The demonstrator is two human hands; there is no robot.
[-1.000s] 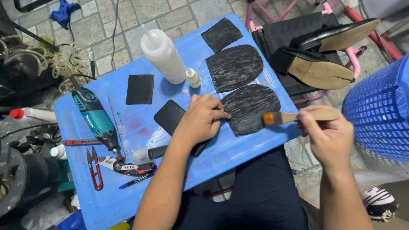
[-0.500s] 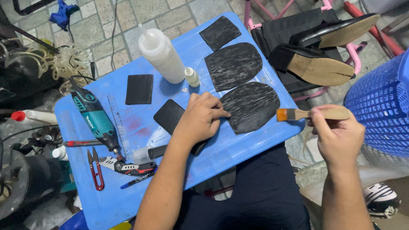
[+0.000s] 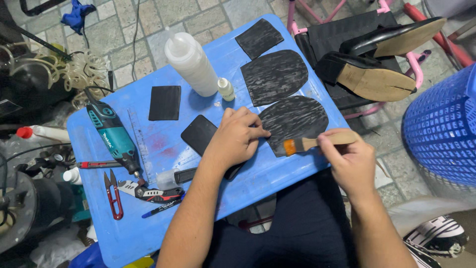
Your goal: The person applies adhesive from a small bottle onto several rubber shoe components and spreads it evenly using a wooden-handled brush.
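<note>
— What sits around your hands on the blue tabletop (image 3: 277, 173)?

— A tall translucent squeeze bottle (image 3: 191, 63) and a small dropper bottle (image 3: 226, 89) stand just behind your left hand (image 3: 237, 140). A teal rotary tool (image 3: 113, 137), red snips (image 3: 113, 194) and a utility knife (image 3: 148, 191) lie well off to your left. Nothing blocks the brush.

— And the grip?

— Your left hand presses flat, fingers spread, on the edge of the near black rubber sole (image 3: 296, 120), a rounded piece with a streaky, ridged face, at the table's near right edge. Your right hand (image 3: 349, 164) pinches the wooden handle of the brush (image 3: 317, 143), its orange bristles touching that sole. A second sole (image 3: 275, 75) lies just beyond
</note>
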